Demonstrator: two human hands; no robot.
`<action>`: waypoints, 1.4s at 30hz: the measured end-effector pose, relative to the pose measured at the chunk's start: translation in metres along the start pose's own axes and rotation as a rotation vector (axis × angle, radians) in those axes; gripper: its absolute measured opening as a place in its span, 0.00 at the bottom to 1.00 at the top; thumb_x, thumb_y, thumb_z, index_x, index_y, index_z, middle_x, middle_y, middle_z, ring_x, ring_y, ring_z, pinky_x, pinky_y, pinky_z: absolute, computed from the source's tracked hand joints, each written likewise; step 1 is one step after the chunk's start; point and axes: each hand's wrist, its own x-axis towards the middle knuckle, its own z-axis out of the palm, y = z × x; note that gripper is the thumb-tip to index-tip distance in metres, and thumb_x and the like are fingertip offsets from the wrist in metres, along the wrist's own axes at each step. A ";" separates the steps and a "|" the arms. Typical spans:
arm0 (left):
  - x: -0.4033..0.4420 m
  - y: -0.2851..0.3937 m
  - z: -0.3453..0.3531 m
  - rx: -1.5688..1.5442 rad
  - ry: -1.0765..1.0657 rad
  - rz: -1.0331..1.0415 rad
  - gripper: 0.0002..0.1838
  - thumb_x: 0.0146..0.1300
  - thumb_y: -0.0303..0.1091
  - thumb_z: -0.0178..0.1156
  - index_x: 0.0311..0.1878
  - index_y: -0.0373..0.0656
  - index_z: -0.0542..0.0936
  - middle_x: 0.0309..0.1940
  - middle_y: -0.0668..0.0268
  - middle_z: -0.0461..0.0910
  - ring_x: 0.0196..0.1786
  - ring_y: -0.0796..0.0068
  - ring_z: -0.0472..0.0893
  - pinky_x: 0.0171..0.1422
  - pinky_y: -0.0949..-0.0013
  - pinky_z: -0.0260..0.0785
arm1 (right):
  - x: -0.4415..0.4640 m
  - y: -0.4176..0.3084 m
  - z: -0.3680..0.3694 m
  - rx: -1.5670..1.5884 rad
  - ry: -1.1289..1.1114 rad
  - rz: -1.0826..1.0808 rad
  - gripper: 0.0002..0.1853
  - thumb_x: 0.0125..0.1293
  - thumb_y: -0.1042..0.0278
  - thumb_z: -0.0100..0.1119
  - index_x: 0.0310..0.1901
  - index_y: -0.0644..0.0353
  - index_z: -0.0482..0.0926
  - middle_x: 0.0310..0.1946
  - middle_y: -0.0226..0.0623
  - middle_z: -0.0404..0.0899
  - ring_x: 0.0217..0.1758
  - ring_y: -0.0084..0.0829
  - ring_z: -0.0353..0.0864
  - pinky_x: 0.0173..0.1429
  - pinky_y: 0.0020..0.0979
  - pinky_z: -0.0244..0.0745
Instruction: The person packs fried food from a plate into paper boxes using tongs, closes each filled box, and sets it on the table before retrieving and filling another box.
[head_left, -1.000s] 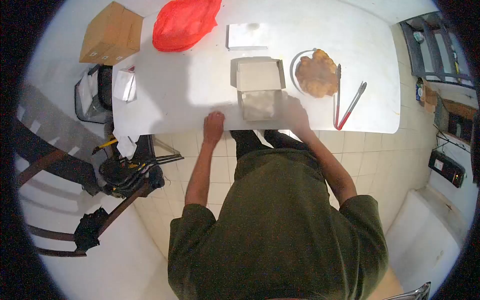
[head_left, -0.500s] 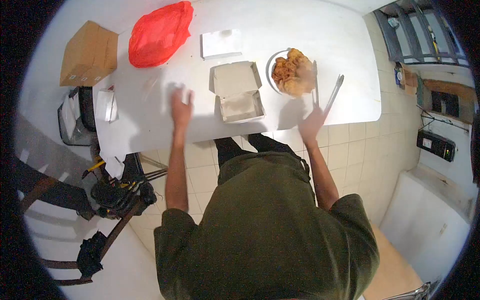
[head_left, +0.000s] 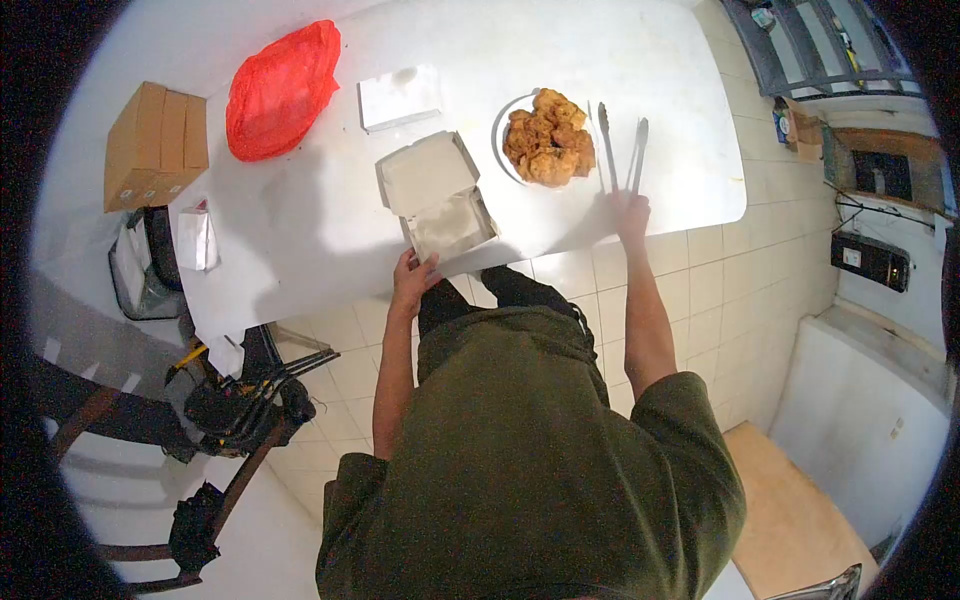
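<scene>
My left hand (head_left: 411, 282) is at the near left corner of an open cardboard takeaway box (head_left: 428, 178), fingers and thumb closed on its edge. The box lies with its lid folded back, and nothing shows inside it. My right hand (head_left: 631, 214) grips metal tongs (head_left: 638, 158) by the handle end. Their two arms point away from me, spread apart, with no food between the tips. Left of the tongs, a white plate (head_left: 504, 140) carries a pile of fried chicken pieces (head_left: 550, 140).
Beyond the open box lies a closed white box (head_left: 400, 98). A red plastic bag (head_left: 283, 92) is at the far left, near a tall brown cardboard box (head_left: 157, 147). A small white carton (head_left: 197, 238) stands at the table's left edge. Tiled floor (head_left: 700, 262) borders the white table (head_left: 680, 100).
My left hand has come down and right from above the table to the takeaway box's corner. The tongs have moved away from the chicken. The box now sits slightly turned.
</scene>
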 end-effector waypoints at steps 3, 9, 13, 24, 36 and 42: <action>0.006 -0.010 -0.003 0.041 -0.007 0.070 0.38 0.62 0.37 0.72 0.69 0.33 0.65 0.56 0.56 0.77 0.55 0.65 0.80 0.53 0.64 0.79 | -0.009 -0.032 -0.038 0.156 0.035 0.043 0.38 0.56 0.42 0.74 0.49 0.72 0.72 0.40 0.51 0.79 0.41 0.45 0.81 0.46 0.43 0.77; 0.013 -0.035 0.005 0.047 0.094 0.297 0.30 0.64 0.33 0.69 0.65 0.32 0.70 0.48 0.60 0.81 0.47 0.71 0.81 0.51 0.67 0.77 | -0.064 -0.103 -0.121 0.071 -0.091 -0.182 0.33 0.59 0.51 0.74 0.56 0.70 0.75 0.42 0.49 0.81 0.39 0.42 0.81 0.44 0.40 0.78; 0.016 -0.034 0.009 0.045 0.168 0.272 0.27 0.65 0.33 0.68 0.63 0.32 0.72 0.48 0.61 0.81 0.47 0.72 0.81 0.52 0.68 0.76 | -0.077 -0.094 -0.108 -0.048 -0.121 -0.275 0.33 0.58 0.51 0.74 0.56 0.68 0.76 0.42 0.53 0.80 0.44 0.49 0.82 0.48 0.43 0.78; 0.026 -0.038 0.003 -0.005 0.162 0.315 0.26 0.66 0.35 0.69 0.62 0.33 0.74 0.48 0.62 0.81 0.47 0.73 0.80 0.54 0.69 0.76 | -0.076 -0.114 -0.110 0.036 -0.238 -0.160 0.25 0.63 0.51 0.69 0.50 0.67 0.80 0.39 0.52 0.83 0.41 0.46 0.85 0.44 0.43 0.79; 0.024 -0.032 0.002 -0.032 0.231 0.369 0.26 0.65 0.35 0.70 0.61 0.31 0.75 0.48 0.63 0.80 0.49 0.72 0.80 0.55 0.69 0.75 | -0.078 -0.113 -0.106 0.115 -0.197 -0.142 0.21 0.65 0.53 0.67 0.47 0.66 0.81 0.31 0.49 0.83 0.32 0.40 0.83 0.39 0.39 0.77; 0.026 -0.041 -0.003 0.249 0.177 0.464 0.27 0.62 0.35 0.72 0.62 0.35 0.76 0.48 0.61 0.82 0.52 0.70 0.80 0.59 0.66 0.73 | -0.080 -0.113 -0.115 0.265 -0.231 0.044 0.23 0.67 0.50 0.66 0.48 0.67 0.83 0.28 0.40 0.83 0.24 0.25 0.79 0.30 0.30 0.75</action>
